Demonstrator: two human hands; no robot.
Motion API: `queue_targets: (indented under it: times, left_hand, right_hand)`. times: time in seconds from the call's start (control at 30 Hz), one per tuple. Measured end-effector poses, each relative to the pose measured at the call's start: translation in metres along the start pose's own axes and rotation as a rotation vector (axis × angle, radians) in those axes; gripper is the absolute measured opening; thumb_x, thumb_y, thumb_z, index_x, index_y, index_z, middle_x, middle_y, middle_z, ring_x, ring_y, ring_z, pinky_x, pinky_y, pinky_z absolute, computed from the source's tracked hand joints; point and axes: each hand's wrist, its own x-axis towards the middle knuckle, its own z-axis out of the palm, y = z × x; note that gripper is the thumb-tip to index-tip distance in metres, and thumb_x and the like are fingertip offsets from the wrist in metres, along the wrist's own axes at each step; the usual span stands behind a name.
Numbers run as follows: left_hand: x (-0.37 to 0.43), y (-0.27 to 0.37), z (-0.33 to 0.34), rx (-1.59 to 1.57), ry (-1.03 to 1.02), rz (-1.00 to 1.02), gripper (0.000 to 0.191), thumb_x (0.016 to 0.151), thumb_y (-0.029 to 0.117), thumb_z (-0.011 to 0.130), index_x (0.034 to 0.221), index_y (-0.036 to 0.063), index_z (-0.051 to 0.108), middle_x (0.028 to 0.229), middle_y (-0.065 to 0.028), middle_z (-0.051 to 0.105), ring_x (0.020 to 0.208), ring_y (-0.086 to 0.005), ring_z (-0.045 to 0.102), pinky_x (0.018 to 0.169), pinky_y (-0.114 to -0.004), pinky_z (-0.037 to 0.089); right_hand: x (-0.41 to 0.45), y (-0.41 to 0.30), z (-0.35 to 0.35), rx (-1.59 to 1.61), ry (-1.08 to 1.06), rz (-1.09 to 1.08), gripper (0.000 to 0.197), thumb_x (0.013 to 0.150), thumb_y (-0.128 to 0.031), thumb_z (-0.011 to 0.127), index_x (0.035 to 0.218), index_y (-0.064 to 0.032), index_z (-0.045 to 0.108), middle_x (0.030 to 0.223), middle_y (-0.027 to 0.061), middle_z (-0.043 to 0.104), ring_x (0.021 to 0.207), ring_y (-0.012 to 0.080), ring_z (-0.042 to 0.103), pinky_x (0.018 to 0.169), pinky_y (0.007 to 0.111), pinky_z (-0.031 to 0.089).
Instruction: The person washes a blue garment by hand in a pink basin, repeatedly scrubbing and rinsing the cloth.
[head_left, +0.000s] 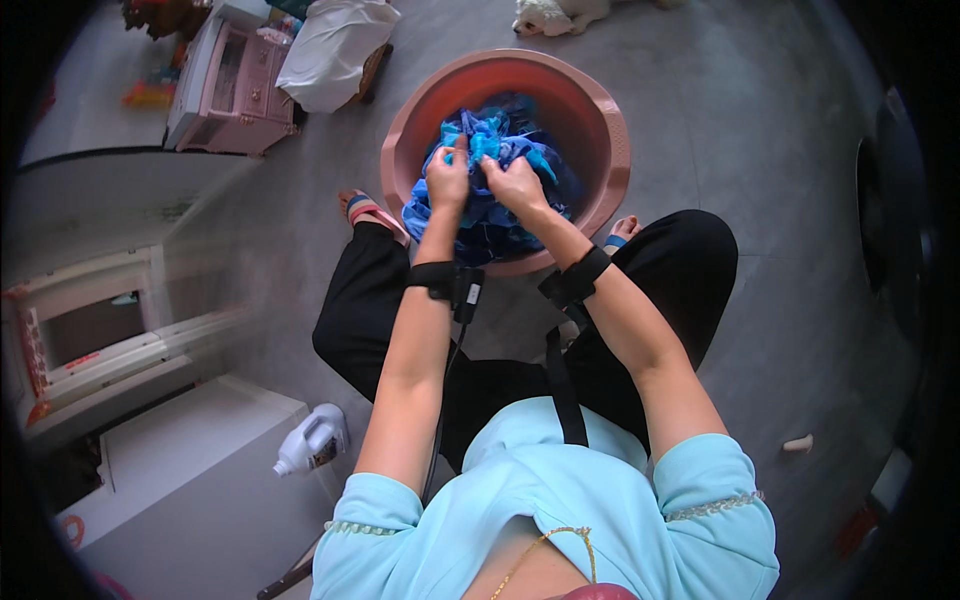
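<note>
A large pink plastic basin (616, 146) stands on the floor between my feet. Bunched inside it is blue patterned cloth (480, 202) in light, bright and dark shades. My left hand (448, 176) pinches a fold of the cloth between thumb and fingers. Close beside it, my right hand (516, 182) grips another part of the same cloth, its thumb pointing towards the left hand. Both hands are over the basin's middle, just above the heap. The fingertips are partly hidden by folds. Black straps with small devices (469, 295) circle both forearms.
A white dog (559, 16) lies beyond the basin. At the upper left are a pink cabinet (251, 90) and a white cloth (337, 52) draped over a stool-like object. A pale detergent jug (313, 440) stands by a white box-shaped unit (202, 450) at the lower left.
</note>
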Motion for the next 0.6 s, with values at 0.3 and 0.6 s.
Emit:
queue_targets:
  times: [0.3, 0.6]
  left_hand:
    - [0.023, 0.006, -0.028, -0.508, -0.089, -0.179, 0.027, 0.084, 0.025, 0.061, 0.085, -0.0017, 0.061, 0.071, -0.0028, 0.058, 0.062, -0.0101, 0.051, 0.058, -0.025, 0.043]
    - [-0.07, 0.074, -0.037, 0.188, -0.244, 0.767, 0.021, 0.083, 0.021, 0.057, 0.098, 0.0065, 0.054, 0.1, -0.0112, 0.052, 0.096, -0.0236, 0.048, 0.084, -0.033, 0.036]
  right_hand:
    - [-0.014, -0.005, -0.008, 0.401, -0.14, -0.125, 0.068, 0.079, -0.051, 0.051, 0.117, 0.0042, 0.048, 0.116, 0.0256, 0.052, 0.109, 0.0382, 0.048, 0.094, 0.038, 0.036]
    - [-0.012, -0.011, -0.033, 1.085, -0.452, 0.314, 0.068, 0.082, -0.067, 0.031, 0.113, -0.0097, 0.051, 0.112, 0.0121, 0.054, 0.107, 0.0263, 0.051, 0.091, 0.045, 0.04]
